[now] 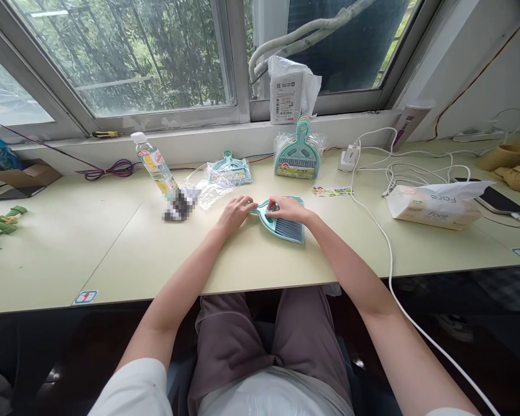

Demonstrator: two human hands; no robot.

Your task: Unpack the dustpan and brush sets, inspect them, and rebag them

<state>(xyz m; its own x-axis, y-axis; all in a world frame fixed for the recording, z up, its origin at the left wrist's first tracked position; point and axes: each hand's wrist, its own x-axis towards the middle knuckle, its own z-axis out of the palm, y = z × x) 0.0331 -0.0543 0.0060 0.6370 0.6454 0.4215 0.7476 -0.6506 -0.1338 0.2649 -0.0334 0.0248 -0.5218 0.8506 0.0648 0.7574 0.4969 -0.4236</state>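
Note:
A mint-green brush and dustpan set (288, 229) lies on the pale table, its handle pointing left and its dark bristles to the right. Around the handle's end are the fingers of my left hand (237, 212). My right hand (288, 209) reaches over the upper part of the set, thumb and index finger pinched at the brush body near the handle. Behind it, a stack of similar sets (300, 151) in clear film stands against the sill, and another wrapped set (230, 169) lies to the left of that stack.
A bottle (156, 164) stands tilted at the left by crumpled clear film (212, 193). Rightward are a label strip (331, 191), a white charger (349, 159), a tissue pack (435, 206) and a phone (500, 199). A white cable (383, 231) crosses the table's front edge.

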